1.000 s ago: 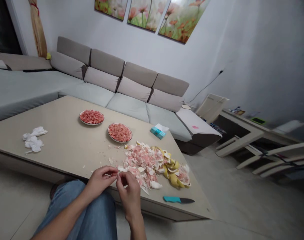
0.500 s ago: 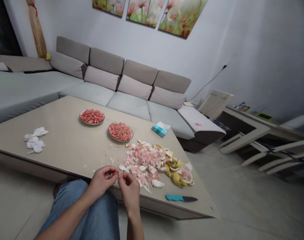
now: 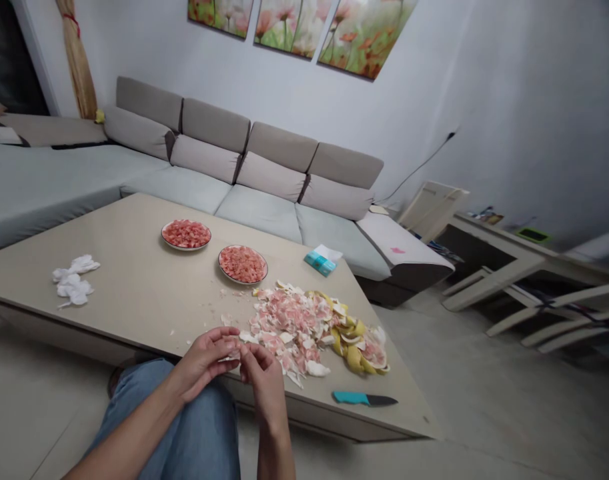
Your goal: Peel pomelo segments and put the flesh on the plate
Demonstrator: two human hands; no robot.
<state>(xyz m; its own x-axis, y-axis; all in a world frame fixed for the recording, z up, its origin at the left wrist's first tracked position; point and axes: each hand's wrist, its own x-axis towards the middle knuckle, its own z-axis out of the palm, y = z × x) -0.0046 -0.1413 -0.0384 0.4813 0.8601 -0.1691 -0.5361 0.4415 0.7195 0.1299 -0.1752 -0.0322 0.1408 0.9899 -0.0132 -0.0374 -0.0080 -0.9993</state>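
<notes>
Over the table's near edge, my left hand (image 3: 209, 363) has its fingers closed around a small pale pink piece of pomelo (image 3: 233, 351). The thumb and fingertips of my right hand (image 3: 265, 380) pinch at the same piece, and the two hands almost meet. Just beyond them lies a heap of pinkish pomelo membranes and white pith (image 3: 291, 320). Curled yellow-green pomelo peel (image 3: 354, 343) rests at the heap's right side. Farther back stand two dark-rimmed plates piled with pink-red pomelo flesh, a nearer plate (image 3: 229, 274) and a farther plate (image 3: 173, 247).
A knife (image 3: 354, 398) with a turquoise handle lies near the front right edge of the beige table (image 3: 134, 280). Crumpled tissues (image 3: 75, 283) are on the left, a blue tissue pack (image 3: 320, 262) at the back right. A grey sofa (image 3: 264, 207) stands behind.
My left hand has turned so its fingers are more extended, and the pink piece between the hands shows more. My right hand has moved slightly right and down. The view has shifted a little.
</notes>
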